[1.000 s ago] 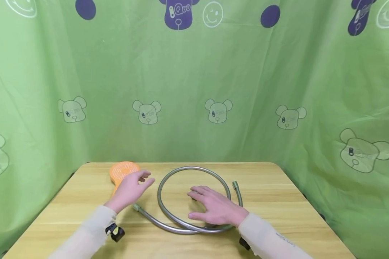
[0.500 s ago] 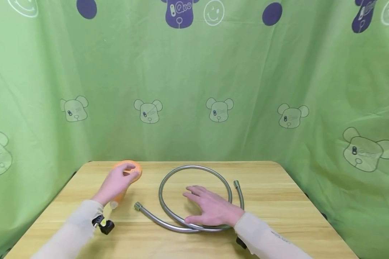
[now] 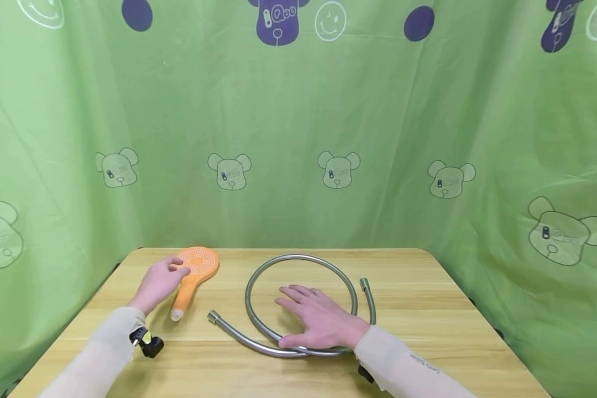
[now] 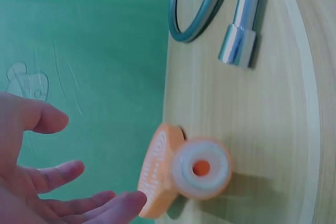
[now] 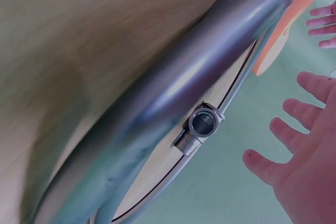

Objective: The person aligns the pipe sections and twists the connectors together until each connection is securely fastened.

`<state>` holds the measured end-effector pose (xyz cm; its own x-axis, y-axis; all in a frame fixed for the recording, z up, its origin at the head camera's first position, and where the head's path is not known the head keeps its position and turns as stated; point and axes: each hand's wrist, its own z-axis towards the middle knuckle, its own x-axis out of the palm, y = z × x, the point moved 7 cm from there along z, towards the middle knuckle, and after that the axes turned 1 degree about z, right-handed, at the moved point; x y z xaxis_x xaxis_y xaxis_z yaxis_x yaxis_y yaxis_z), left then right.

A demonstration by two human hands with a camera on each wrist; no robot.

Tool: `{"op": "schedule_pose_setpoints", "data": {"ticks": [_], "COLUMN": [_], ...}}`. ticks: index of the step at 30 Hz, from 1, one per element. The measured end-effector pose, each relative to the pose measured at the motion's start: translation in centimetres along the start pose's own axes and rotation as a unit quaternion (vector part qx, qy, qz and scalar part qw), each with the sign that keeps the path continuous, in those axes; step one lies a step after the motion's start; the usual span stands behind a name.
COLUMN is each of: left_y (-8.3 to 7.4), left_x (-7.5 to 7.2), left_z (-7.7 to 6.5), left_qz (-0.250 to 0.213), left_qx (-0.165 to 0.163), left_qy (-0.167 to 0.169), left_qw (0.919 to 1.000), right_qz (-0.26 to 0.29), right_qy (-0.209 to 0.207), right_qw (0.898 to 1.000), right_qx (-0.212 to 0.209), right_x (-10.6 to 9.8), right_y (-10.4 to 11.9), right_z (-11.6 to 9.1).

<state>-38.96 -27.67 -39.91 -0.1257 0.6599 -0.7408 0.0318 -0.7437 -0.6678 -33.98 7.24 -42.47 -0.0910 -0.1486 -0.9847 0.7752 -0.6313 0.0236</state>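
Head view: left hand (image 3: 158, 282), fingers parted, loosely bent, nothing held; orange shower head (image 3: 201, 265) at and right of fingertips, contact not discernible, on wooden counter (image 3: 457, 320). Right hand (image 3: 323, 320), fingers spread wide, nothing held, over looped metal hose (image 3: 294, 257). Left wrist view: shower head beside fingertips, hollow handle end (image 4: 216, 178) toward camera; metal hose end (image 4: 238, 45) well apart from fingers. Right wrist view: threaded fitting (image 5: 202, 124) near spread fingers.
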Motion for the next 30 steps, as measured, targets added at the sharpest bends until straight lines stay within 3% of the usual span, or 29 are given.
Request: {"op": "schedule_pose_setpoints", "data": {"ticks": [10,16,22,30], "left_y": [2.7,4.3,6.0,6.3], "left_x": [0.6,1.9,2.4,3.1], "left_z": [0.6,1.0,1.9,2.4], "left_qz": [-0.05,-0.104,-0.156,-0.189], "left_qx": [-0.059,-0.083,-0.082,-0.071], "left_qy": [0.04,0.083,0.11,0.144], "left_qw": [0.9962,0.9877,0.9781,0.9686], "right_qz": [0.008,-0.002,-0.012,-0.004], "right_qy": [0.002,-0.001,-0.004,0.0], "right_qw": [1.0,1.0,1.0,1.0], "right_qx": [-0.002,-0.008,-0.014,-0.009], "right_x": [0.1,0.3,0.4,0.5], "right_y": [0.1,0.3,0.6,0.6], "right_z": [-0.2,-0.3,-0.2,-0.2]}}
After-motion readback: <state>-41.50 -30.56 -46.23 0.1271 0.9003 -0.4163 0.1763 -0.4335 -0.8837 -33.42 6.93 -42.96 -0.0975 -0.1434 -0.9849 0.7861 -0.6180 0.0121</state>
